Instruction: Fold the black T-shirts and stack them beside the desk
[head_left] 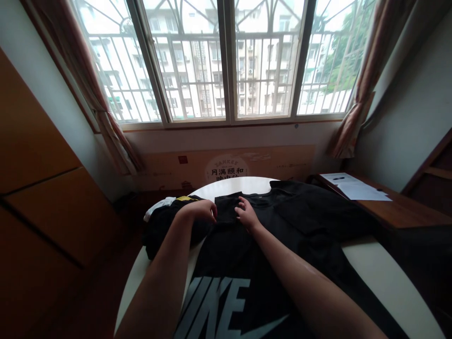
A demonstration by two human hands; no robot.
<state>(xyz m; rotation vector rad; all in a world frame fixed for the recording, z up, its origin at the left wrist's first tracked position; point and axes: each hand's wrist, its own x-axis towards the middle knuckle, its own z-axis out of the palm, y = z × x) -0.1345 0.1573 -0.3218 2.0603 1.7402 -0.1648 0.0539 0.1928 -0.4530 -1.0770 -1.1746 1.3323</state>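
A black T-shirt (268,245) with a large white logo lies spread over a round white table (384,282). Its left sleeve (226,208) is folded inward near the collar. My left hand (202,210) rests at the sleeve's left edge with fingers curled onto the cloth. My right hand (246,214) presses on the sleeve's right edge, fingers bent and pinching the fabric. Both forearms reach out over the shirt's printed front.
A pile of dark clothes with white and yellow parts (165,217) lies at the table's left. A wooden desk (395,212) with papers (356,187) stands to the right. A cardboard sheet (226,167) leans under the window. A wooden cabinet (42,188) is at the left.
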